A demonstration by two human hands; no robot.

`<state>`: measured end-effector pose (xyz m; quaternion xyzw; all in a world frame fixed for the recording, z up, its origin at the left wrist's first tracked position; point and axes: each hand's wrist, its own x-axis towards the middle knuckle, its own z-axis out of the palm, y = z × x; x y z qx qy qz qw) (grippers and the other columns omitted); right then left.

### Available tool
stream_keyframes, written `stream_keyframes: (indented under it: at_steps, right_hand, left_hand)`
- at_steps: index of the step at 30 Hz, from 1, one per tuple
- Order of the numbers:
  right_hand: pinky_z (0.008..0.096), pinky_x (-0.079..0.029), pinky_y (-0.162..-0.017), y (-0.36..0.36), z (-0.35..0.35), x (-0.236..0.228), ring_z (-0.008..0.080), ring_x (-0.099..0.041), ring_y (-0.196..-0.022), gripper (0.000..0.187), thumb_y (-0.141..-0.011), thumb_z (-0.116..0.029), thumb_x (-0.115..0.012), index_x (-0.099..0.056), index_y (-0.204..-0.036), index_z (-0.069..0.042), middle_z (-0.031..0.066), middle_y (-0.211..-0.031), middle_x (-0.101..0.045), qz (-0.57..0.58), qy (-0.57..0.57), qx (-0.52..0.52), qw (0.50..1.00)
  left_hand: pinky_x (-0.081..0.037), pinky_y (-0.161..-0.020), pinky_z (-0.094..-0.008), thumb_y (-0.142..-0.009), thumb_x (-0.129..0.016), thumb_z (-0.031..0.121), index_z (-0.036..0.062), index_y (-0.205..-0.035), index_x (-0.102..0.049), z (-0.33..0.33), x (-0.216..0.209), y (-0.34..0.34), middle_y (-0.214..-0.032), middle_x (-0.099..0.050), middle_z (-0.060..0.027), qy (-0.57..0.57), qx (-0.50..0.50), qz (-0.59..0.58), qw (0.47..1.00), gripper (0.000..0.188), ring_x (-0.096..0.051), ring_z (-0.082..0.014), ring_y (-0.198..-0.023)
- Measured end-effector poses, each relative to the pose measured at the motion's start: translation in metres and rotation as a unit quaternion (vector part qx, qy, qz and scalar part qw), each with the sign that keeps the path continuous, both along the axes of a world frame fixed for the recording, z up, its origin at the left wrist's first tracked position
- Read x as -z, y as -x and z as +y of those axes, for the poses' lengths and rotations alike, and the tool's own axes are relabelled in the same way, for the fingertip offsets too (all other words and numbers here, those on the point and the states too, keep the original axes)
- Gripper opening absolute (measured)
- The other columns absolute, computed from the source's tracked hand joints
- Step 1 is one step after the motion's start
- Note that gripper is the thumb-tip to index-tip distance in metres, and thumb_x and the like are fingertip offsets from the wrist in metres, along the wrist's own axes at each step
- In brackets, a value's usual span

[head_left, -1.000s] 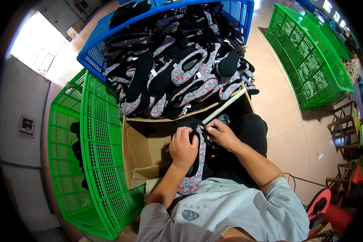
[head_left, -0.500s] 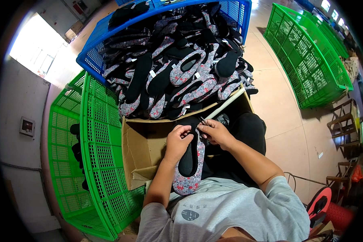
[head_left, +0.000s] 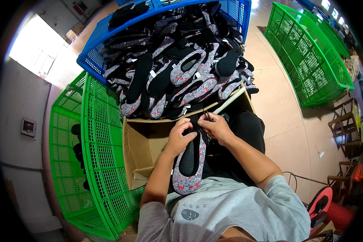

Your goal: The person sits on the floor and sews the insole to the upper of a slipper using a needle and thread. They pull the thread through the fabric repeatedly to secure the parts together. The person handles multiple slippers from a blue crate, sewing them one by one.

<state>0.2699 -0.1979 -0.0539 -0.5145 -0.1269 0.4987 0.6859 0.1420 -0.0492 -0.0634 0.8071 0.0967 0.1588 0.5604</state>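
A floral grey-and-red slipper point(head_left: 188, 184) with a black inside lies lengthwise over my lap, its toe toward me. My left hand point(head_left: 180, 138) pinches its far, heel end, thumb bent over the opening's edge. Close beside it, my right hand point(head_left: 216, 128) is closed around small dark snips point(head_left: 207, 114), whose thin tips stick up past the fingers. The right fingertips are at the slipper's black heel edge; whether they also grip the fabric I cannot tell.
Just beyond my hands stands an open cardboard box point(head_left: 143, 141) with a pale tube point(head_left: 229, 101) across its right corner. Behind it, a blue crate point(head_left: 93, 60) overflows with similar slippers point(head_left: 185, 68). Green crates stand at left point(head_left: 103, 161) and far right point(head_left: 306, 60).
My right hand has risen slightly and turned, so the snips' tips now point more upward. My left hand has shifted a little away from me, still on the slipper.
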Motion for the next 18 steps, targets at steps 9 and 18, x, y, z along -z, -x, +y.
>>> stream_keyframes:
  at_steps: [9,18]
  right_hand:
    - [0.0191,-0.023,-0.041,0.000,-0.004,-0.004,0.0018,-0.036,-0.045,0.012,-0.093,-0.018,-0.068,-0.060,-0.092,-0.009,-0.0054,-0.063,-0.050,-0.029,0.004,0.017,0.999]
    - [0.0202,-0.033,-0.051,-0.009,-0.035,-0.007,0.0042,-0.044,-0.062,0.026,-0.103,-0.033,-0.051,-0.051,-0.113,-0.009,-0.0004,-0.083,-0.059,-0.106,0.043,-0.061,0.992]
  left_hand:
    - [-0.045,-0.091,-0.0278,-0.083,-0.068,0.007,-0.0015,-0.104,-0.071,0.022,-0.002,-0.019,-0.107,-0.063,-0.0019,0.250,0.109,0.099,0.957,0.023,-0.059,-0.0114,-0.097]
    - [-0.044,-0.068,-0.0225,-0.086,-0.071,0.013,0.0000,-0.084,-0.070,0.032,0.009,-0.031,-0.082,-0.061,0.0019,0.233,0.110,0.161,0.953,0.013,-0.054,-0.0062,-0.074]
